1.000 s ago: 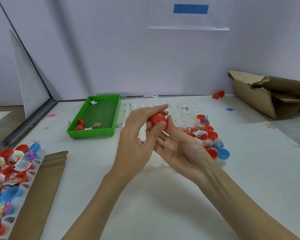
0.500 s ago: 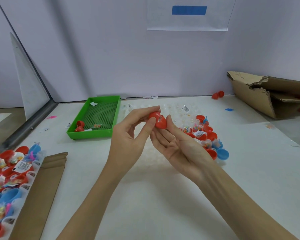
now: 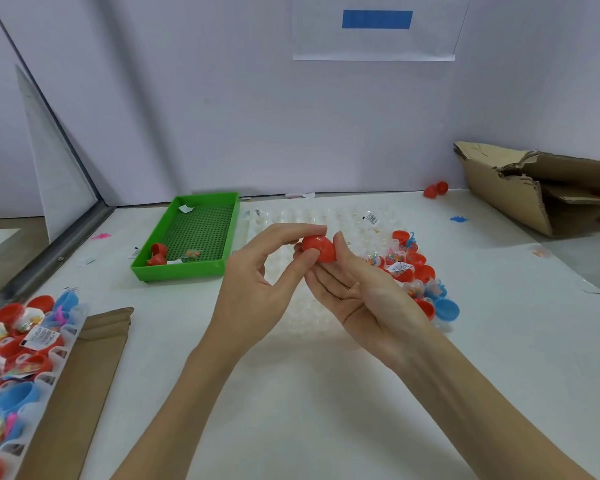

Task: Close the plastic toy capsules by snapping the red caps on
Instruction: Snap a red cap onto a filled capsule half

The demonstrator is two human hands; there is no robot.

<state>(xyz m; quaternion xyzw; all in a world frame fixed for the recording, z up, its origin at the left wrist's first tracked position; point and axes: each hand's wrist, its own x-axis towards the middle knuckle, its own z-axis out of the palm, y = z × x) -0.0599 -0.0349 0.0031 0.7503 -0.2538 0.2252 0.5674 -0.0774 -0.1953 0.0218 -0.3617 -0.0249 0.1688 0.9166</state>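
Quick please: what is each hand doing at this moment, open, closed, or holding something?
Left hand: pinches the red capsule between thumb and forefinger.
Right hand: palm up, fingers nearly straight, fingertips supporting the same capsule.

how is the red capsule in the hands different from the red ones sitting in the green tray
The red capsule is held up off the table, pinched by the left hand against the fingertips of the right hand; the red pieces in the green tray lie loose in its near left corner, untouched. The held one looks closed and round; the tray pieces look like open halves. Both are red plastic.
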